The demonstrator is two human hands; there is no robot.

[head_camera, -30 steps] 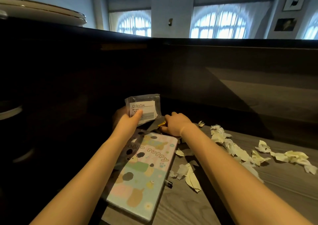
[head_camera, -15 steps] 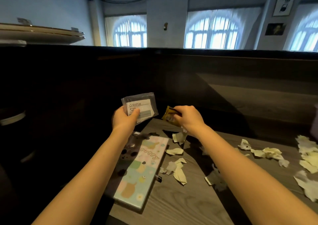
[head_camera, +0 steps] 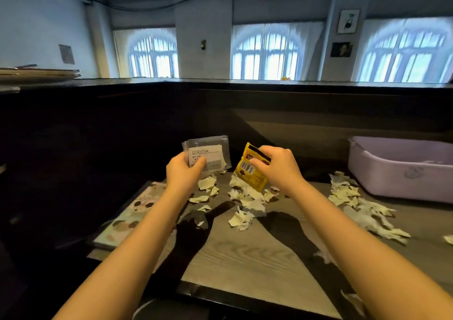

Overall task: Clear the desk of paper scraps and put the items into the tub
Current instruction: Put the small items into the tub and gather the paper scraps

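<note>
Left hand point(head_camera: 182, 172) pinches a clear, glossy plastic packet point(head_camera: 212, 153) with a white DRINK label, thumb across its lower corner. Right hand point(head_camera: 279, 170), fingers curled, grips a crinkled yellow sachet point(head_camera: 250, 176) by its top, barcode outward. Both are held above the wood-grain desk point(head_camera: 245, 258). Ragged cream paper scraps point(head_camera: 245, 204) lie at 6 o'clock below them, more toward 4. Lilac plastic tub point(head_camera: 402, 172), rounded rim, at 3 o'clock. Flat pastel notebook point(head_camera: 132, 216) at 8.

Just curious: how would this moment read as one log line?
left hand: holds DRINK packet | right hand: holds yellow sachet | paper scraps: strewn on desk | tub: at right
</note>
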